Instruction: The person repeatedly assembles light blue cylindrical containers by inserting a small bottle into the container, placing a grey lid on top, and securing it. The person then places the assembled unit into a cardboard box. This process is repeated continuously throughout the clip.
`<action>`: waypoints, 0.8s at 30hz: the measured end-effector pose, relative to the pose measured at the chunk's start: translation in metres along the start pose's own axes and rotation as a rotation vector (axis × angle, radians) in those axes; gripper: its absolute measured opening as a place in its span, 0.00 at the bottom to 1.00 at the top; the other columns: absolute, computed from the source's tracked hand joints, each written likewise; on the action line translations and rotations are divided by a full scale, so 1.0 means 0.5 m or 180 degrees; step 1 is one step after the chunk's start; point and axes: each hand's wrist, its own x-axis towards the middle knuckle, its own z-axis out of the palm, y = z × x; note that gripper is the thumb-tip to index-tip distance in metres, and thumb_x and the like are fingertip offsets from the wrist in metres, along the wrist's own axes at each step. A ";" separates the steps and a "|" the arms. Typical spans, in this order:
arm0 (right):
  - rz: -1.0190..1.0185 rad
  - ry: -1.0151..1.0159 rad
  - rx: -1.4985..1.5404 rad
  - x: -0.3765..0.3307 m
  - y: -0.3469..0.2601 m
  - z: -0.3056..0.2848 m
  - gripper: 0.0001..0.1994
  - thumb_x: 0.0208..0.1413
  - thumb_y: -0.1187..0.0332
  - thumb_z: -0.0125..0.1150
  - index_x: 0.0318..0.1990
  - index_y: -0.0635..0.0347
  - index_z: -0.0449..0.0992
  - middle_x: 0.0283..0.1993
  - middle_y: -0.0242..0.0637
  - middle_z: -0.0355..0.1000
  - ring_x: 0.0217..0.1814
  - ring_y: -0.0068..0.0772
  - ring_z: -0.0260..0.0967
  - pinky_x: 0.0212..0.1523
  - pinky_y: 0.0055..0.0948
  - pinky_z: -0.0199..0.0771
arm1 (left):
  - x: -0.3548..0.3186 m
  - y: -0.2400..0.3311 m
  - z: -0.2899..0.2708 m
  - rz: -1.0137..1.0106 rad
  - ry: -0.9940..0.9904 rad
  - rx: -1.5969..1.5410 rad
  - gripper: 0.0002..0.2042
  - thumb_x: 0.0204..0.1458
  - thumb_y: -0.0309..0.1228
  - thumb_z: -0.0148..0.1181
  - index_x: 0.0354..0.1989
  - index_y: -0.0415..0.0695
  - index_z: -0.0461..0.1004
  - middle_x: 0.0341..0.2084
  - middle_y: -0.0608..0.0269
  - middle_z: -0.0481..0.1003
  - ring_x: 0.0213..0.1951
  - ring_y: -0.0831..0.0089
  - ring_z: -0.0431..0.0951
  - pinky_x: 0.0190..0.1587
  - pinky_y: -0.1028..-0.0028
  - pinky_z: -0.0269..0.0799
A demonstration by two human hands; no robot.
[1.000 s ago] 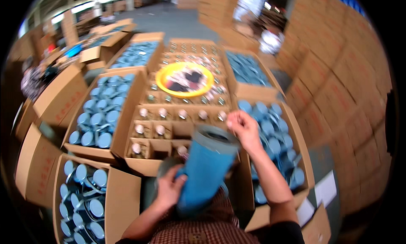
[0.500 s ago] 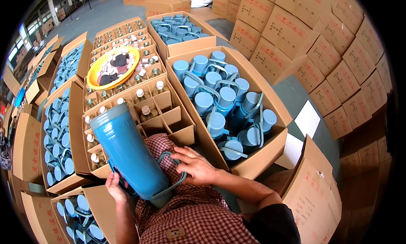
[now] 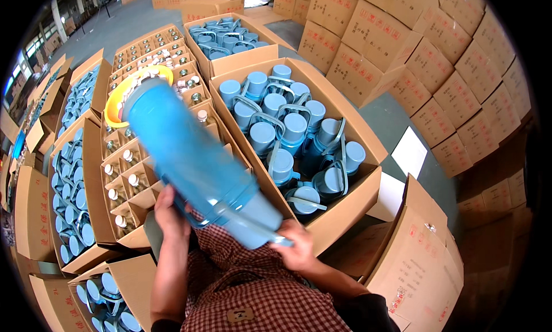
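Observation:
A blue thermos flask [image 3: 184, 148], blurred by motion, hangs tilted in front of my checked apron. Its grey-blue base points to the far left and its cup lid [image 3: 260, 218] points towards me at the lower right. My left hand [image 3: 172, 214] is closed at the flask's side, by its side handle; some fingers are hidden behind the body. The fingers of my right hand [image 3: 296, 247] are closed on the end of the carry loop [image 3: 244, 223], beside the lid. Beneath the flask stands a divided carton [image 3: 146, 201] of glass liners with white caps.
To the right, an open carton [image 3: 368, 185] holds several blue flasks. More flask cartons stand at left [image 3: 103, 217] and at the back [image 3: 236, 62]. A yellow basin [image 3: 115, 105] rests on the liners. Stacked closed boxes [image 3: 368, 50] rise at right; an open carton [image 3: 422, 257] sits nearby.
The flask has lifted and tilted further over, its lid end swinging right. My right hand has moved right and down, closing on the carry loop. The whole view has shifted slightly.

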 end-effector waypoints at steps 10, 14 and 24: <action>0.0140 0.1805 -0.1968 0.073 -0.144 -0.332 0.10 0.52 0.68 0.62 0.27 0.66 0.70 0.21 0.33 0.67 0.23 0.21 0.62 0.27 0.21 0.62 | 0.021 -0.047 0.065 -0.0795 -0.1651 0.1648 0.16 0.57 0.27 0.49 0.53 0.37 0.68 0.47 0.51 0.73 0.40 0.62 0.80 0.32 0.75 0.77; 0.1120 0.1474 -0.2371 0.143 -0.117 -0.348 0.07 0.52 0.73 0.61 0.27 0.66 0.69 0.18 0.32 0.66 0.22 0.20 0.61 0.25 0.24 0.63 | 0.019 -0.064 -0.050 -0.1160 -0.1263 0.1848 0.15 0.58 0.29 0.50 0.51 0.35 0.69 0.44 0.51 0.75 0.38 0.63 0.81 0.32 0.75 0.77; 0.1067 -0.0535 -0.4104 0.453 0.136 -0.304 0.12 0.50 0.60 0.60 0.32 0.60 0.73 0.30 0.48 0.75 0.37 0.53 0.73 0.38 0.47 0.72 | -0.008 -0.083 -0.127 -0.0947 -0.0971 0.1784 0.11 0.58 0.24 0.48 0.46 0.36 0.72 0.41 0.52 0.77 0.34 0.63 0.82 0.26 0.77 0.74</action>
